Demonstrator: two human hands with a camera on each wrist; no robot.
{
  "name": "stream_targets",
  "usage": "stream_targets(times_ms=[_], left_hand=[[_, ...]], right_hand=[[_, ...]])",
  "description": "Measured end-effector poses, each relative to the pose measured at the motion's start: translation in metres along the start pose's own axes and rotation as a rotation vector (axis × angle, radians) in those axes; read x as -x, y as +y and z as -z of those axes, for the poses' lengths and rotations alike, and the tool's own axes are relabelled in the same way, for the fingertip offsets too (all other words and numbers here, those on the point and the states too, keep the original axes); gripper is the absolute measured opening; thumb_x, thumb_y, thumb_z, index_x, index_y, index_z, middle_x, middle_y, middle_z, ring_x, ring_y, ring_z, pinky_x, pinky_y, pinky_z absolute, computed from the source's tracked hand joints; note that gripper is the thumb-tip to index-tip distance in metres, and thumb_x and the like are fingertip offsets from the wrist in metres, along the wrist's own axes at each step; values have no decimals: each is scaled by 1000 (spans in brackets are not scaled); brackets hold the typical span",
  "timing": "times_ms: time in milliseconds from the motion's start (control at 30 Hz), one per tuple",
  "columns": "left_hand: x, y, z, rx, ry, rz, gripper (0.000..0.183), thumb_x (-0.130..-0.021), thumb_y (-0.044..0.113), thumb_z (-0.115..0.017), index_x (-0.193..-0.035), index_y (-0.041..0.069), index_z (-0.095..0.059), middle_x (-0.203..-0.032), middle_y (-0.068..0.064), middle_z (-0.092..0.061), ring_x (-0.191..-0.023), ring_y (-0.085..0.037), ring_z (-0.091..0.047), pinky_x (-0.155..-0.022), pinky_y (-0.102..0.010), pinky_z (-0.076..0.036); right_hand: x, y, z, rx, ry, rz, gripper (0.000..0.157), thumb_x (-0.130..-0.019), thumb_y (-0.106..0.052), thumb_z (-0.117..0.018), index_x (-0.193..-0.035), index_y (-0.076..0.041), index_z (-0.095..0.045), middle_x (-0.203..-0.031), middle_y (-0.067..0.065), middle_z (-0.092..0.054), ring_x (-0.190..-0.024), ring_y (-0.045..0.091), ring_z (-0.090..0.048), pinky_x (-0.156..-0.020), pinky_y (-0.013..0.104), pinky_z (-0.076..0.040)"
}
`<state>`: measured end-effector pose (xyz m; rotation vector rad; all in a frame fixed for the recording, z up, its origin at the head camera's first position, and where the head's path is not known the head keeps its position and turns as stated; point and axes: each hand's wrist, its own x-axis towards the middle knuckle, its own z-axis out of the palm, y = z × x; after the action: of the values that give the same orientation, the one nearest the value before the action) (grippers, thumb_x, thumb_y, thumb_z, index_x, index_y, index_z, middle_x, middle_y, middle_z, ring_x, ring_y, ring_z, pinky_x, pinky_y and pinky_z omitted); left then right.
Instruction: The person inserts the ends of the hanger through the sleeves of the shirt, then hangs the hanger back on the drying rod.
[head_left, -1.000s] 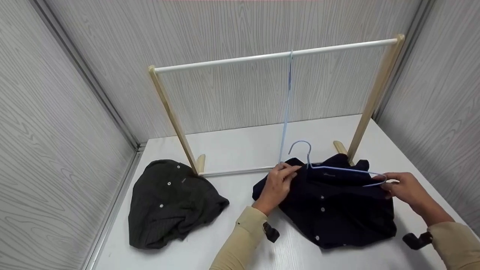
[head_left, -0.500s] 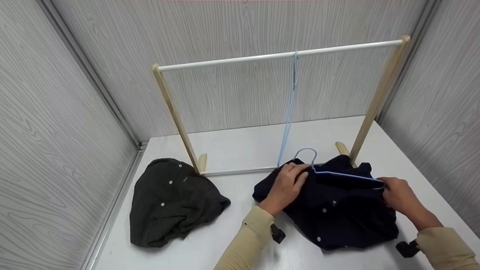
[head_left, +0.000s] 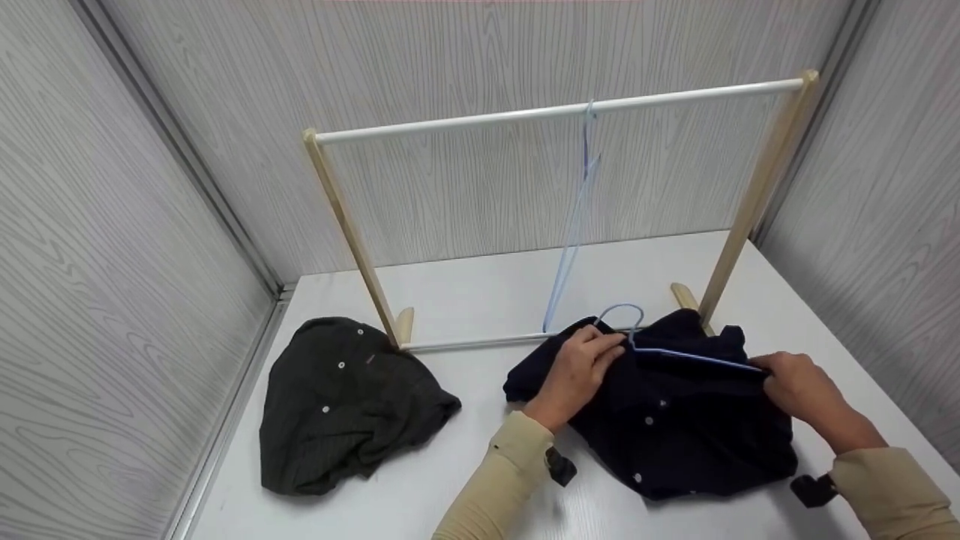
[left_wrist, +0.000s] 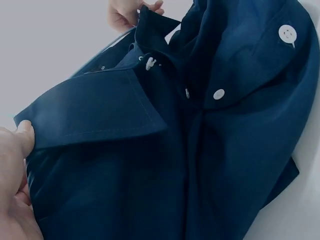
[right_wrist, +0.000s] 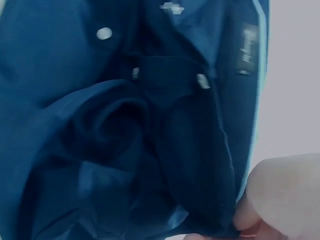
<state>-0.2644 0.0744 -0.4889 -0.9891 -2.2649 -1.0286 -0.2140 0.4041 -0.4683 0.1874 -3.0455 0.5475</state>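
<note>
The left hand (head_left: 576, 373) pinches the navy shirt (head_left: 697, 450) by its collar (left_wrist: 100, 107); the right hand (head_left: 808, 388) grips the blue hanger (head_left: 694, 358), partly inside.

on your table (head_left: 427, 465), one shirt (head_left: 349, 420) lies at ten o'clock, another shirt (head_left: 712, 446) at two, a hanger (head_left: 697, 358) against it; behind, at twelve, a rack (head_left: 465, 121) bears a second hanger (head_left: 586, 142).

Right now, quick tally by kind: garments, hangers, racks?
Garments: 2 (navy garment, dark grey-green garment)
Hangers: 2 (held hanger in the right hand, hung hanger)
Racks: 1 (wood-sided rack)
Total: 5
</note>
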Motion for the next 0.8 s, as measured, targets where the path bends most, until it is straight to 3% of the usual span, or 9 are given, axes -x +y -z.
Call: stream_targets(times_ms=[100,233,333,467,600,700,800], left_hand=[[1,-1,-1,-29,8,-29,26,-100,25,-58,-116,12,-74,-92,0,-63,-81,-7,-59,-75,-10,-46],[3,-2,-2,-67,40,-58,24,-100,23,-59,-113,11,-74,-89,-1,-62,-78,-7,-59,-73,-9,-46],[2,-1,-2,-67,65,-53,24,-99,22,-59,-112,9,-74,-90,-1,-63,-78,-8,-59,-74,-10,-47],[-1,2,-2,-51,73,-46,24,-100,23,-58,-111,9,-75,-91,-1,-64,-81,-7,-60,-76,-10,-47],[-4,5,-5,-42,85,-53,24,-99,22,-59,-110,9,-75,-91,-1,-64,-83,-8,-60,-78,-10,-47],[-4,6,-7,-26,95,-56,24,-99,22,-59,-111,8,-75,-91,-2,-64,-84,-8,-60,-78,-10,-47],[-3,7,-9,-15,109,-60,24,-99,22,-59,-111,8,-75,-91,-2,-64,-84,-8,-61,-78,-9,-47]], right_hand=[[0,0,6,-39,55,-31,39,-86,2,-42,-115,7,-67,-113,36,-64,-96,53,-63,-70,59,-50],[-2,-6,13,-46,136,-71,33,-94,-8,-44,-115,3,-67,-110,34,-66,-80,41,-64,-59,50,-48],[-1,-14,11,-27,229,-28,27,-92,-8,-50,-109,3,-69,-100,31,-69,-69,32,-62,-54,45,-45],[-1,-29,2,15,382,103,20,-85,0,-58,-101,5,-69,-91,26,-69,-69,36,-63,-55,52,-47],[-5,-43,-9,62,501,267,29,-80,9,-62,-109,5,-65,-94,20,-67,-74,38,-65,-59,52,-50],[-9,-49,-18,98,528,386,42,-78,15,-63,-117,-1,-63,-98,17,-61,-66,29,-60,-54,45,-49],[-13,-54,-25,128,527,477,44,-77,17,-63,-115,-5,-65,-98,17,-55,-63,22,-55,-51,40,-48]])
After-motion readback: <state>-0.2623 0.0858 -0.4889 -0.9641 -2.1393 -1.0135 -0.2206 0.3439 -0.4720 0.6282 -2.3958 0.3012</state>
